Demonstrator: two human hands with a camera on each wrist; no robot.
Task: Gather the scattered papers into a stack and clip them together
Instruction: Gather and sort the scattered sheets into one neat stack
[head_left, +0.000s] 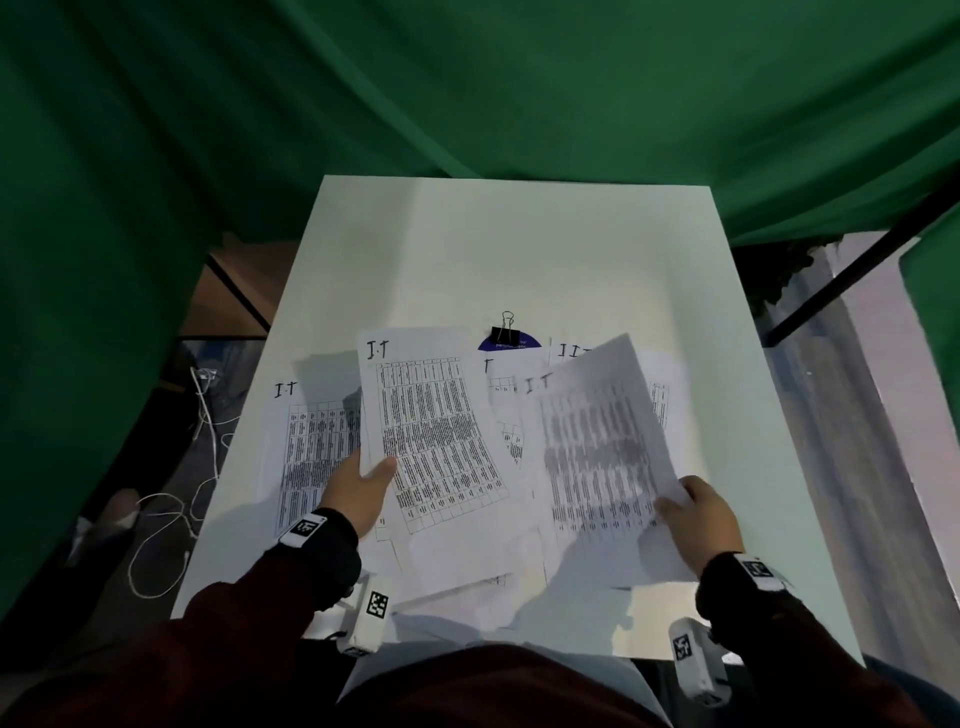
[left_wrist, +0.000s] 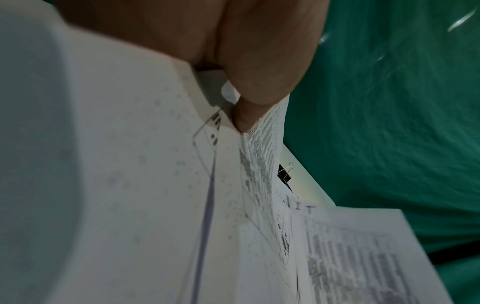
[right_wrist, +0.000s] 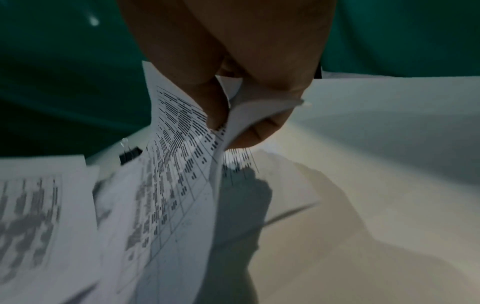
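- The left hand (head_left: 358, 493) pinches a printed sheet (head_left: 436, 436) by its left edge, thumb on top, lifted off the white table (head_left: 545, 249).
- More papers (head_left: 306, 447) lie scattered beneath; the binder clip (head_left: 505, 331) sits beyond them.
- The right hand (head_left: 698, 519) pinches a second sheet (head_left: 602, 447); the right wrist view shows thumb and fingers (right_wrist: 262, 131) closed on its edge.

White papers (head_left: 441, 415) are printed with black tables. A black binder clip (head_left: 505, 332) is seen on the white table (head_left: 519, 249). Green cloth (head_left: 467, 78) is hung behind.
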